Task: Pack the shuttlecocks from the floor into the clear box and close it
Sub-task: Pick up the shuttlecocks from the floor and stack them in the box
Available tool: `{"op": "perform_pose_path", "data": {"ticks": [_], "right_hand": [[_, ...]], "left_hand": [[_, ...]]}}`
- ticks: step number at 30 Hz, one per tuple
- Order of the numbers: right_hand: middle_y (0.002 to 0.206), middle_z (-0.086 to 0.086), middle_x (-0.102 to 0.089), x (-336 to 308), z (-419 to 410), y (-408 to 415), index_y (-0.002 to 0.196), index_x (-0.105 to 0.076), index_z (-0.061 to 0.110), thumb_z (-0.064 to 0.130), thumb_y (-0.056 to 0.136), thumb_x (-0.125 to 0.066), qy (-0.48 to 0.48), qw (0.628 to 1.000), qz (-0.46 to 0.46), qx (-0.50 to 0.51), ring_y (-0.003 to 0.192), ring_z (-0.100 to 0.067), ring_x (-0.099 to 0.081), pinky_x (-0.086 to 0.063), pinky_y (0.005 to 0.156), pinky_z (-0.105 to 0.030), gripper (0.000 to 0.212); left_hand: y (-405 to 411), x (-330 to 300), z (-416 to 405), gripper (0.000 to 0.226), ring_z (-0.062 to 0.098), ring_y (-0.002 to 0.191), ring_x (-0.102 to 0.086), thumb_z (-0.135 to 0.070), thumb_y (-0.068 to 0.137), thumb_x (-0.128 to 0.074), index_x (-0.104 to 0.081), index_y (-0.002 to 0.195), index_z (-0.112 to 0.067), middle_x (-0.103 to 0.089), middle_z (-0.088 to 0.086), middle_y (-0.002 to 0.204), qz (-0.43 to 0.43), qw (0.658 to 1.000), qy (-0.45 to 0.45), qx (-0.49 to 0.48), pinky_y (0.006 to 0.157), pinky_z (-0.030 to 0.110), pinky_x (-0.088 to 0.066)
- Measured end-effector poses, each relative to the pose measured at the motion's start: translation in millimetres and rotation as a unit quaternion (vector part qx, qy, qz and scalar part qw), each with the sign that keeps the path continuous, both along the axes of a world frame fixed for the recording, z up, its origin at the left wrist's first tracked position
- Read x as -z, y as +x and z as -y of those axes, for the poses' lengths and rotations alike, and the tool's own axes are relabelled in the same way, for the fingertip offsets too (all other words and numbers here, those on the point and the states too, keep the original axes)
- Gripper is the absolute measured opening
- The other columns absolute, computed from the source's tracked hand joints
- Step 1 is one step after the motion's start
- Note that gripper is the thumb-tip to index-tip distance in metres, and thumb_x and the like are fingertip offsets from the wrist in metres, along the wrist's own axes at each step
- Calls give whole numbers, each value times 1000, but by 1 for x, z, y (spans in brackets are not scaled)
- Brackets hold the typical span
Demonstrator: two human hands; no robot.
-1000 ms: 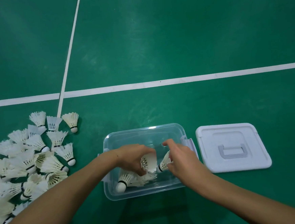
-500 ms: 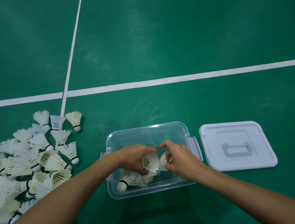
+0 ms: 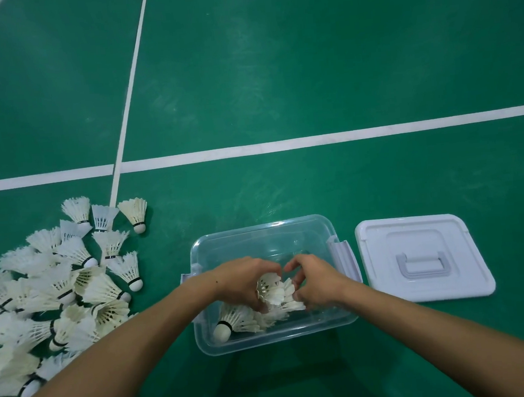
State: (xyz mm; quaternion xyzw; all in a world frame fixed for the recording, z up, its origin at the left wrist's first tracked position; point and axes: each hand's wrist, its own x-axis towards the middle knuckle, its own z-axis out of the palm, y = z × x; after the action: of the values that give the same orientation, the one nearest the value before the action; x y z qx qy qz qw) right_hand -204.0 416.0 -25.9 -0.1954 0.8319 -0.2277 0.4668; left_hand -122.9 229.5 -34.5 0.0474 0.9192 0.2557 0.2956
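The clear box [image 3: 257,233] stands open on the green floor in front of me. Both hands are inside it. My left hand [image 3: 245,282] grips a white shuttlecock [image 3: 269,290] with its feather skirt facing me. My right hand [image 3: 316,283] curls round another shuttlecock [image 3: 294,302] right beside it, the fingertips of both hands nearly touching. A few more shuttlecocks [image 3: 232,321] lie on the box bottom under my left hand. A large heap of white shuttlecocks [image 3: 57,286] lies on the floor to the left.
The white lid [image 3: 422,257] with a grey handle lies flat on the floor just right of the box. White court lines [image 3: 312,139] cross the green floor beyond. The box has grey clip latches [image 3: 342,256] on its sides.
My right hand has moved left and lower into the box, bringing its shuttlecock against the one in my left hand. The view shifted slightly.
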Motion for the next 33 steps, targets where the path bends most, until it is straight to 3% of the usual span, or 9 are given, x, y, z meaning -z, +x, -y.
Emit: {"op": "perform_pose_path", "data": {"ticks": [5, 9, 13, 16, 20, 24, 29, 33], "right_hand": [[108, -4, -59, 7, 0, 9, 137, -51, 15, -9, 87, -75, 34, 999, 37, 7, 101, -26, -69, -65, 85, -45, 60], [107, -1, -59, -1, 2, 6, 139, -49, 16, 0, 86, -82, 17, 999, 41, 17, 98, -22, -67, -63, 88, -40, 65], [124, 1, -62, -24, -2, 9, 147, -43, 20, 16, 87, -83, -12, 999, -24, -40, 111, -20, -65, -58, 98, -39, 73], [137, 5, -57, -43, -10, 13, 147, -46, 28, 25, 89, -83, -69, 994, -89, -16, 123, -14, -59, -52, 107, -38, 69], [117, 17, -68, -56, -20, 19, 129, -60, 33, 20, 88, -83, -177, 977, -117, 32, 113, 0, -63, -54, 105, -32, 49], [91, 14, -72, -55, -24, 21, 123, -62, 36, 19, 89, -78, -192, 970, -145, 38, 101, -3, -66, -53, 99, -33, 41], [87, 20, -69, -52, -36, 15, 121, -64, 39, 25, 89, -81, -179, 950, -249, 49, 102, -5, -58, -45, 86, -24, 39], [89, 25, -68, -58, -41, 15, 124, -60, 39, 29, 94, -76, -132, 941, -311, 30, 94, -3, -62, -54, 79, -32, 36]], "left_hand": [[1, 0, -5, 62, 13, 95, -55, -36, 79, -89, -56, 131, -32, -60, -16, 109, 4, 1000, 3, -3, 76, 30, -40], [3, -8, -7, 63, 12, 92, -54, -36, 78, -89, -56, 132, -32, -57, -17, 102, -16, 999, 2, -33, 74, 29, -39], [7, -20, -9, 73, 15, 82, -55, -39, 78, -88, -45, 137, -32, -62, -11, 92, -52, 995, 4, -85, 67, 34, -42], [8, -32, -8, 81, 13, 74, -51, -46, 76, -88, -37, 137, -31, -55, -11, 76, -78, 992, -33, -97, 61, 35, -38], [1, -46, -14, 90, 15, 79, -57, -51, 75, -89, -31, 141, -32, -66, -7, 83, -105, 990, -30, -91, 62, 35, -44], [-6, -51, -21, 91, 14, 80, -55, -49, 76, -89, -31, 144, -34, -63, -10, 82, -111, 989, -5, -92, 63, 34, -43], [-2, -38, -15, 94, 13, 105, -64, -56, 69, -91, -38, 144, -34, -70, -13, 118, -78, 991, 23, -105, 90, 38, -53], [-1, -19, -14, 91, 14, 113, -63, -66, 67, -87, -43, 142, -37, -68, -15, 129, -23, 994, -22, -105, 95, 42, -53]]}}
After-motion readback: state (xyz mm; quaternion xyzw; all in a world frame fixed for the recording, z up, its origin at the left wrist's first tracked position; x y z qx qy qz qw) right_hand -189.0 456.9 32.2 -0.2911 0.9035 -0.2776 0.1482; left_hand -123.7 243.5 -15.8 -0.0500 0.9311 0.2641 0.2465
